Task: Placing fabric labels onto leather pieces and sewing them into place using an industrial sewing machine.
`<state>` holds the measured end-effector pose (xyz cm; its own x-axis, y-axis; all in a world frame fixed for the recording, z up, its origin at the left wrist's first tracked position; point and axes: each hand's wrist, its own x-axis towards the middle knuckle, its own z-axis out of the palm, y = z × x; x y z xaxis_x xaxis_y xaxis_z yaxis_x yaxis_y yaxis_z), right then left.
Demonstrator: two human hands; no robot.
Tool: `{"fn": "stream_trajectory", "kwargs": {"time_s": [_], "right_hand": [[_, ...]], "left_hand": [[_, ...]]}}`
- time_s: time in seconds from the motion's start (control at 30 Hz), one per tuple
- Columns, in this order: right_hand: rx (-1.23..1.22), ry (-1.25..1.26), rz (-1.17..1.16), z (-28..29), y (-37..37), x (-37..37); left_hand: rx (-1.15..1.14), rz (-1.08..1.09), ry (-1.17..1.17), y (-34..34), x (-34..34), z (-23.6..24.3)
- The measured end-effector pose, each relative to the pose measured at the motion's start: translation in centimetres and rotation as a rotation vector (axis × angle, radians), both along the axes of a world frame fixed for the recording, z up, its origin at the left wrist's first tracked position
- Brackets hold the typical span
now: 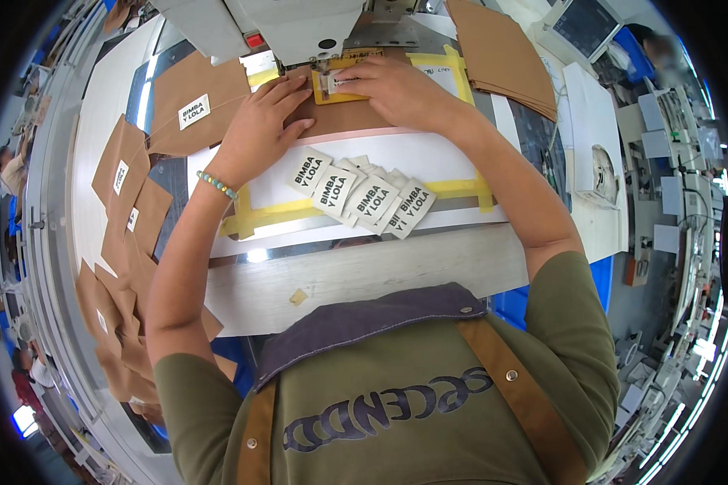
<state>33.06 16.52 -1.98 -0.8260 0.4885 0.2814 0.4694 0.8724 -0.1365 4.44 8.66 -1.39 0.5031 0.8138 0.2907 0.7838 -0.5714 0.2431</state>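
Note:
A brown fabric piece [344, 121] lies beneath the head of a white sewing machine [299, 24]. My left hand [263, 121], fingers spread and flat, rests on its left part. Over a yellow frame [320, 89] on the fabric, my right hand [404, 90] lies with fingers stretched out, their tips at a white label [332, 83] inside it. The fingers partly cover both frame and label. Close in front of my hands, several loose white labels with black print [374, 198] overlap on a white sheet [255, 194] edged with yellow tape.
Brown pieces with white labels on them [198, 89] spread down the left side. At the far right stands a stack of plain brown pieces [501, 56]. A white box-shaped thing [594, 137] and a monitor [586, 28] are beyond my right arm. A pale board [364, 271] forms the near edge.

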Motion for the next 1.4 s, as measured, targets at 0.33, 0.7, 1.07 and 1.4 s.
{"fn": "stream_trajectory", "kwargs": {"time_s": [0.33,0.7,1.07,1.4], "right_hand": [[-0.043,0.056,-0.003,-0.2,0.5,0.4],[-0.04,0.095,-0.081,0.1,-0.4,0.6],[0.005,0.515,-0.305,0.6,1.4,11.5],[-0.201,0.791,-0.534,-0.1,3.2,13.9]], "left_hand": [[-0.024,0.044,-0.084,-1.5,-0.5,1.4],[0.017,0.032,-0.041,-3.0,0.0,1.7],[0.027,-0.023,-0.041,-2.0,1.5,1.4],[-0.022,-0.036,-0.046,-0.9,2.8,1.3]]}}
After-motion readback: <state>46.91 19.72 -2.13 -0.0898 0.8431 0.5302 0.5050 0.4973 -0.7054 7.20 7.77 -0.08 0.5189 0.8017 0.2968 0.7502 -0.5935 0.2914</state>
